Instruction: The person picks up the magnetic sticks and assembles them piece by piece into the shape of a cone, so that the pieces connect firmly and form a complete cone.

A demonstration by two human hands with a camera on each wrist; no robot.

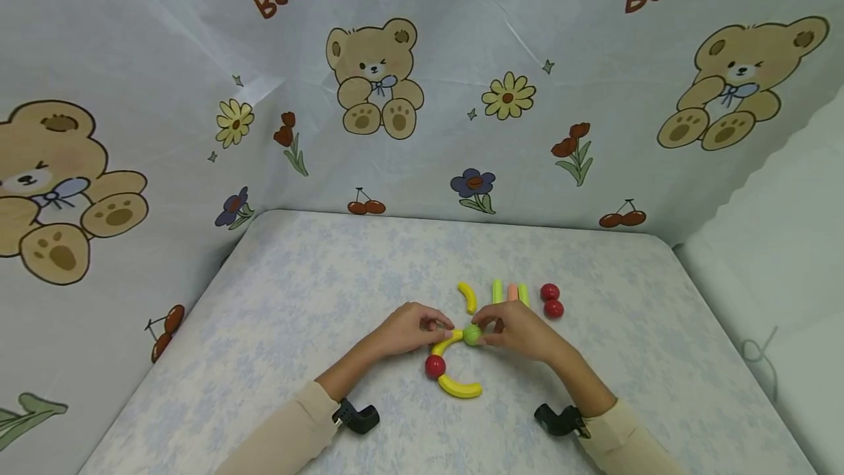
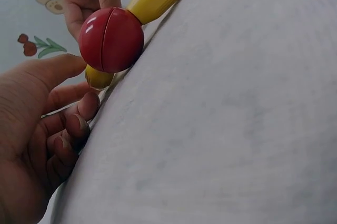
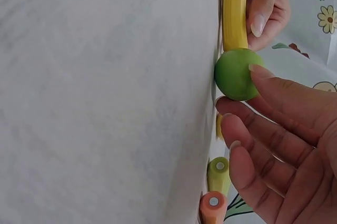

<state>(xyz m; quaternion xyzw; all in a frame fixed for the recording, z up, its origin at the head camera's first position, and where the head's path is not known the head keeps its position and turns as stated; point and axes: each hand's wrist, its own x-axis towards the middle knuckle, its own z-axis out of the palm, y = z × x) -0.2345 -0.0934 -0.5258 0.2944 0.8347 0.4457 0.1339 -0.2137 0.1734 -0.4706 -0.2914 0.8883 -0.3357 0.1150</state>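
Observation:
Yellow toy bananas and balls lie end to end in a curve on the table. My left hand (image 1: 414, 328) pinches the end of the upper toy banana (image 1: 446, 344), seen between thumb and index finger in the left wrist view. My right hand (image 1: 517, 328) grips a green ball (image 3: 237, 74) between thumb and fingers, and the ball touches that banana's end. A red ball (image 2: 111, 40) with a seam joins the banana's other end. Below it, a second toy banana (image 1: 460, 387) meets the red ball and curves to the right.
Behind my hands lies another toy banana (image 1: 467, 297). Beside it are light green sticks (image 1: 497, 290) and an orange stick (image 1: 512, 292), partly hidden by my right hand. Two more red balls (image 1: 552, 300) sit to the right. A bear-print cloth (image 1: 428, 167) hangs behind the table.

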